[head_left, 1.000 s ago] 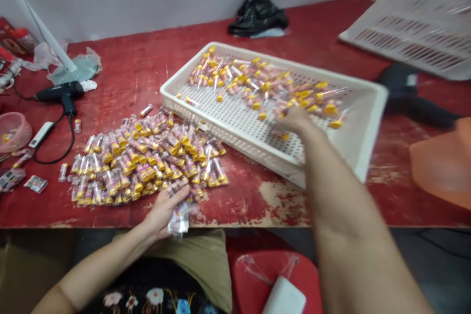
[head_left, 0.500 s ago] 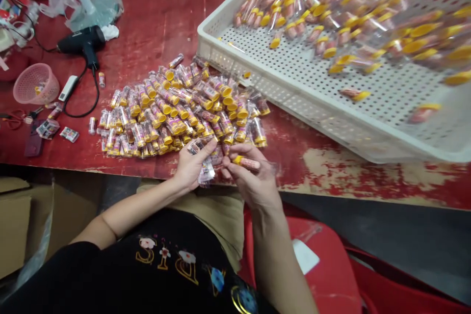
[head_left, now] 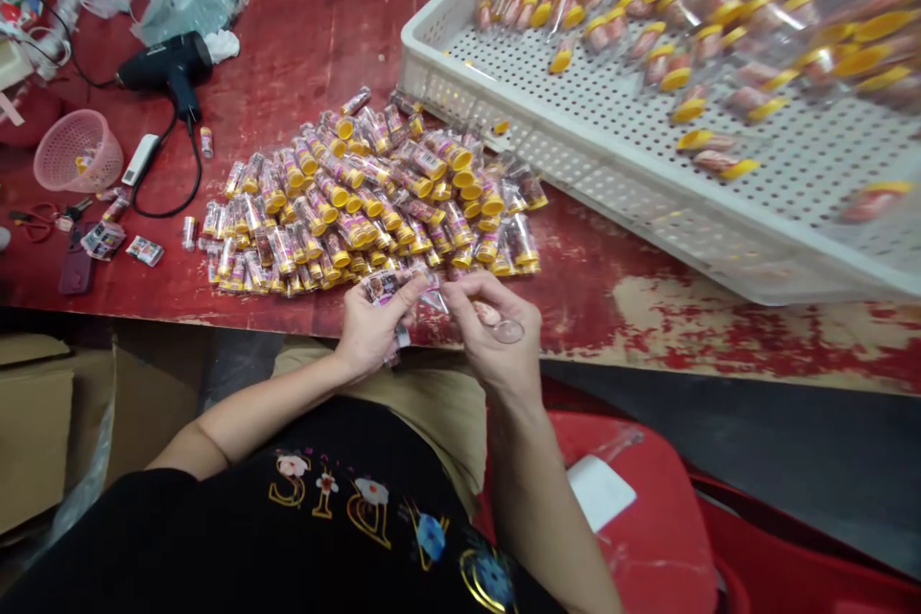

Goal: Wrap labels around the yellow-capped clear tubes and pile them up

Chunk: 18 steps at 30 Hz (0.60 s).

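Note:
My left hand (head_left: 368, 334) is closed around a small stack of printed plastic sleeves (head_left: 381, 285), its thumb pressed on top. Beside it, my right hand (head_left: 507, 365) curls around a clear tube with pinkish contents (head_left: 488, 313), its round clear end facing me. The right thumb and forefinger meet at a bit of clear film (head_left: 435, 296) between the hands. Just beyond my hands lies a heap of labelled, yellow-capped tubes (head_left: 345, 201) on the red table (head_left: 323, 19).
At right, a white perforated tray (head_left: 611, 201) holds many unlabelled yellow-capped tubes (head_left: 662, 67). A heat gun (head_left: 169, 72), pink basket (head_left: 79, 153), red-handled scissors (head_left: 35, 223) and loose sleeves (head_left: 145, 250) lie at left. A red stool (head_left: 648, 508) stands below the table edge.
The tube in my right hand has turned, its yellow cap now out of sight and its clear end showing. The right fingertips have come to the film by my left hand. The view has shifted slightly.

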Each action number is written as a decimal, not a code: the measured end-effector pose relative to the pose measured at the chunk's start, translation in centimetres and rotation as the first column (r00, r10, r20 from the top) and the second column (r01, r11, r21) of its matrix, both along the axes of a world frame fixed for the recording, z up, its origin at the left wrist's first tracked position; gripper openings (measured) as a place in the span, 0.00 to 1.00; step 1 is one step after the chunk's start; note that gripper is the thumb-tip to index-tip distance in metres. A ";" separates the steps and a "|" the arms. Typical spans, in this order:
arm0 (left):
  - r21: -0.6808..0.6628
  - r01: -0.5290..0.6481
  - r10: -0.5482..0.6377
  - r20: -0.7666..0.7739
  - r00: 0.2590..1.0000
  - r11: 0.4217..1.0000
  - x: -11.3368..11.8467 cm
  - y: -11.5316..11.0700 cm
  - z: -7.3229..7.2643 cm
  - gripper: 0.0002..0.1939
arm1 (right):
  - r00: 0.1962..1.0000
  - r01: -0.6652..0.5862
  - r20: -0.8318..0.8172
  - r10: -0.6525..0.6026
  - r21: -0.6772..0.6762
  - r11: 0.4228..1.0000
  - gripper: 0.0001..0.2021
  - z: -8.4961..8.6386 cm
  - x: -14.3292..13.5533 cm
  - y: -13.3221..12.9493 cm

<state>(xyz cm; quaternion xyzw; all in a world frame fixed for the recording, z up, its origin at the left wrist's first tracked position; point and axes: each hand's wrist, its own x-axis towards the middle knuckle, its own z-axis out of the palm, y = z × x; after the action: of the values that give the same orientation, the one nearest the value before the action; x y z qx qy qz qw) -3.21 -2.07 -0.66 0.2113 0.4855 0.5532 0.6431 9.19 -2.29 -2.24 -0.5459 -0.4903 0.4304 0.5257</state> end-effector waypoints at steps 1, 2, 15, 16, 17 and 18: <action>-0.003 -0.008 0.008 0.014 1.000 1.000 0.1 -0.1 0.2 0.25 | 0.999 -0.005 -0.032 0.004 -0.008 1.000 0.20 -0.1 0.1 -0.1; -0.010 -0.026 0.027 0.033 0.999 1.000 0.3 -0.1 0.4 0.26 | 0.997 -0.025 -0.079 0.022 -0.034 0.999 0.21 -0.2 0.3 -0.2; -0.243 0.027 0.029 0.224 0.974 0.970 0.6 1.4 1.5 0.28 | 0.987 -0.031 0.158 0.014 0.105 0.994 0.15 0.8 3.2 -5.2; -0.246 0.023 0.034 0.226 0.974 0.969 0.7 1.4 1.6 0.27 | 0.974 -0.025 0.226 -0.009 0.144 0.989 0.14 0.6 3.2 -5.3; -0.250 0.025 0.034 0.228 0.973 0.968 0.8 1.5 1.6 0.27 | 0.959 -0.003 0.279 -0.049 0.182 0.983 0.15 0.4 3.1 -5.3; -0.256 0.029 0.033 0.233 0.972 0.966 0.8 1.5 1.7 0.26 | 0.945 0.026 0.313 -0.096 0.220 0.975 0.16 0.3 3.0 -5.2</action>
<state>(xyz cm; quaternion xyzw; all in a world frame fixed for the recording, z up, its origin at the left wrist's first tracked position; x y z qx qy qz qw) -2.40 -0.62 1.05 0.0584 0.4738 0.5073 0.7174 12.22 -7.53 -1.98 -0.5644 -0.5955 0.2640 0.5071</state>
